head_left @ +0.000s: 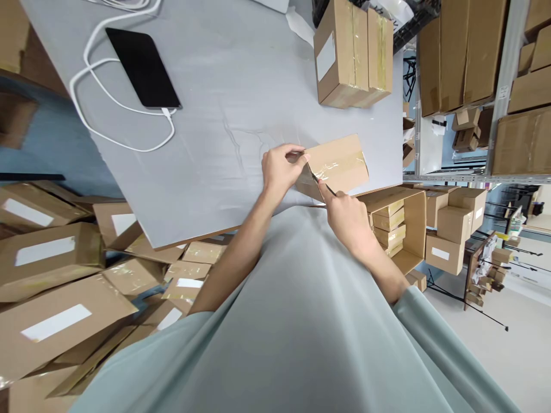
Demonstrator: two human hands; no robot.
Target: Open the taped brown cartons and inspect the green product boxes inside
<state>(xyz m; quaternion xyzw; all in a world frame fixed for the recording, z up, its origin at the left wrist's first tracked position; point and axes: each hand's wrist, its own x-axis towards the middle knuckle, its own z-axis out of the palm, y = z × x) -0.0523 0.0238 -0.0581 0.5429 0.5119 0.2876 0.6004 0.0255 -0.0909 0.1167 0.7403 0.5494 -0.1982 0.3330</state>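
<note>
A small cardboard box point(340, 158) with clear tape lies on the grey table near its front edge, tilted slightly in view. My left hand point(279, 167) is closed at the box's left end, thumb and fingers gripping its edge. In my right hand point(348, 218) is a slim dark box cutter point(329, 188), its tip at the taped left end of the box. The index finger stretches along the tool towards the tip. How deep the blade sits cannot be made out.
A black phone point(144, 69) with a white cable point(81, 109) rests on the table point(206, 143). Two taped boxes point(344, 57) stand at the back right. Many cartons point(55, 252) crowd the floor at left. An open carton point(415, 223) holding small boxes is at right, near shelving point(495, 126).
</note>
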